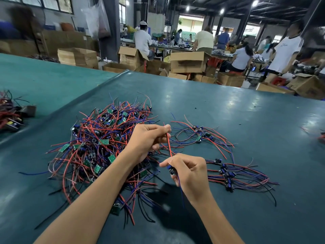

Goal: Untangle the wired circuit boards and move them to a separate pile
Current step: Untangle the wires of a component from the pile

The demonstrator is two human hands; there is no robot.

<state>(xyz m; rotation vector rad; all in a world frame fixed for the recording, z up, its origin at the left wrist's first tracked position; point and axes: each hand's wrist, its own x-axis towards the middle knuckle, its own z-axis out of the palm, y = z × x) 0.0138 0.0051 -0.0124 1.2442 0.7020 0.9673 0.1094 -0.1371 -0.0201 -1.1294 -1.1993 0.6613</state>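
As the scene is viewed from the head camera, a red wire [168, 143] is held taut and raised above the bench [246, 120] between two hands. Its upper end is pinched by the left hand [147, 138] between thumb and forefinger, the other fingers being curled. At its lower end a small circuit board [170, 169] (a blue part shows on it) is gripped in the curled fingers of the right hand [188, 171], and a blue wire [181, 192] hangs below that hand. A large tangled heap [98, 138] of boards with red, blue and black leads is spread on the bench under and left of the left forearm. A neater row of boards [228, 175] is laid just right of the right hand, and a looser cluster [202, 134] lies beyond it. Cardboard boxes [188, 62] are stacked past the bench's far edge.
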